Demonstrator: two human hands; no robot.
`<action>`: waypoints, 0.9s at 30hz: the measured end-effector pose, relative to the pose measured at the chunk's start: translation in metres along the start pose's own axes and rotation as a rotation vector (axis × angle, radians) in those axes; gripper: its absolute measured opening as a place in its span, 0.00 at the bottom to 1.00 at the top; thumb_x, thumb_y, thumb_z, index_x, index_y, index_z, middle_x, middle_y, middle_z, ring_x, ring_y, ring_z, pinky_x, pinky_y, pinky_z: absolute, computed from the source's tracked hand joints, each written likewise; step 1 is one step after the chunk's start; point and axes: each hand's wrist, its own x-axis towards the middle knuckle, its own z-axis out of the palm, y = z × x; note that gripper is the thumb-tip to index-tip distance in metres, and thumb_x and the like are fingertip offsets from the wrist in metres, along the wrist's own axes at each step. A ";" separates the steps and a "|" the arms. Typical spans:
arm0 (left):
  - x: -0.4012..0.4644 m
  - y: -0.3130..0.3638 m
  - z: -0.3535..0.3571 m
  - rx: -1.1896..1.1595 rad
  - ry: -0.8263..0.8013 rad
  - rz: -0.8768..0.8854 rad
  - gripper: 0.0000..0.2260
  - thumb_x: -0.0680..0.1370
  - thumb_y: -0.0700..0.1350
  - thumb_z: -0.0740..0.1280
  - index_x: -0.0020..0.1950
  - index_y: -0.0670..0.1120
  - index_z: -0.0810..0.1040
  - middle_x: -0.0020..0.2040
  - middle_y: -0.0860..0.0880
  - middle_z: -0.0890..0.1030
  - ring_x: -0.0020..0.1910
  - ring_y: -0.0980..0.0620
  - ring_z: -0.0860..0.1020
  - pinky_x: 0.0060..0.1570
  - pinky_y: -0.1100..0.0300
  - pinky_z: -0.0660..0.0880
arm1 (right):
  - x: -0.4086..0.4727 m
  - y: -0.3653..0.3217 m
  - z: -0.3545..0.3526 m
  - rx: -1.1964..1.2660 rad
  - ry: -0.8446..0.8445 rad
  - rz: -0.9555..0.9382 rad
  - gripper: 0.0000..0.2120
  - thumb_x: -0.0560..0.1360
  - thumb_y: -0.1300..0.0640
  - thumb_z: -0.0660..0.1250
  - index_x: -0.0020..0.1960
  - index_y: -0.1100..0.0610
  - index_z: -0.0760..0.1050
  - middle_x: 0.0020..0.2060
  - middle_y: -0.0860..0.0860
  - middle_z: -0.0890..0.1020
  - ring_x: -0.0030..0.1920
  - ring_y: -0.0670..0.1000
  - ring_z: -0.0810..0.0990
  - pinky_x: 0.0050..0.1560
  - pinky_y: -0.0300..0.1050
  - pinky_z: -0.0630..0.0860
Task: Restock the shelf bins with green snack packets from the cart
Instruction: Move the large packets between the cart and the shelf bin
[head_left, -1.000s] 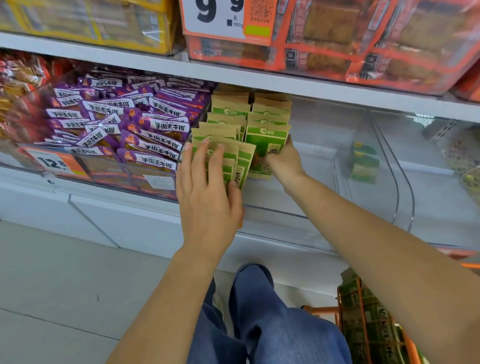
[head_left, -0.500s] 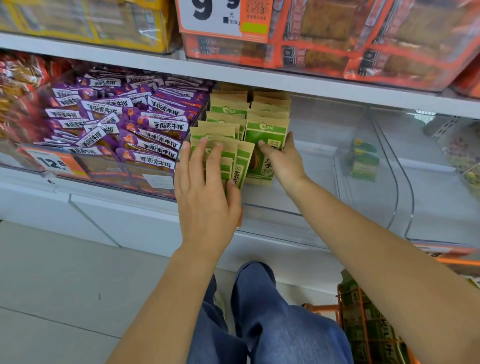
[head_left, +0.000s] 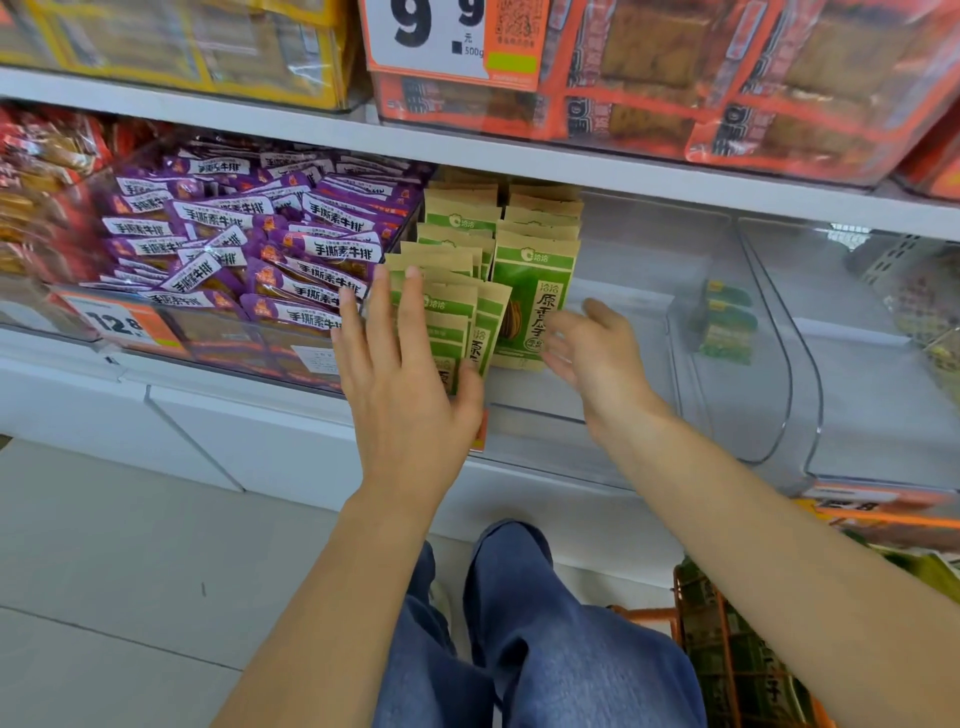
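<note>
At the clear shelf bin (head_left: 649, 441), left end: green snack packets (head_left: 532, 306) stand upright in two rows, running front to back, right against the divider next to the purple snack packets (head_left: 270, 244). Left row leans a bit; the front packet of the right row faces the camera squarely.

Left hand (head_left: 410, 384): flat, fingers straight and slightly spread, pressed against the front of the left row. Thumb sits at the right edge of that stack. No curl around anything.

Right hand (head_left: 597, 353): fingers relaxed and loosely extended, just beside the front right packet's right edge, holding nothing. Slightly motion-blurred, so contact with the packet can't be confirmed.

Rest of that bin to the right is bare clear plastic. Next bin over holds a few small green items (head_left: 724, 327), well apart from the hands.

Orange cart (head_left: 691, 623) at lower right, with more green packets inside. Price tag (head_left: 452, 36) on the upper shelf reads 9.9; orange packs behind it.
</note>
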 end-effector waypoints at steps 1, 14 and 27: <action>0.000 0.000 -0.001 -0.005 -0.019 -0.041 0.37 0.73 0.49 0.68 0.77 0.41 0.55 0.77 0.40 0.56 0.76 0.37 0.52 0.73 0.42 0.52 | -0.003 0.004 0.004 -0.022 -0.032 -0.010 0.13 0.76 0.67 0.61 0.59 0.62 0.73 0.54 0.61 0.79 0.58 0.58 0.78 0.66 0.56 0.71; 0.004 -0.019 -0.006 -0.301 -0.101 -0.251 0.56 0.66 0.50 0.79 0.78 0.44 0.40 0.74 0.46 0.63 0.73 0.49 0.62 0.69 0.49 0.67 | -0.006 0.006 0.051 -0.377 -0.425 0.026 0.22 0.69 0.77 0.55 0.61 0.72 0.72 0.58 0.66 0.76 0.53 0.57 0.74 0.40 0.39 0.67; 0.001 -0.021 -0.002 -0.105 -0.102 -0.198 0.51 0.71 0.53 0.75 0.78 0.42 0.41 0.71 0.43 0.66 0.69 0.44 0.65 0.61 0.51 0.69 | -0.005 0.022 0.046 -0.595 -0.372 -0.262 0.22 0.73 0.67 0.59 0.66 0.57 0.74 0.58 0.55 0.80 0.57 0.54 0.77 0.49 0.39 0.74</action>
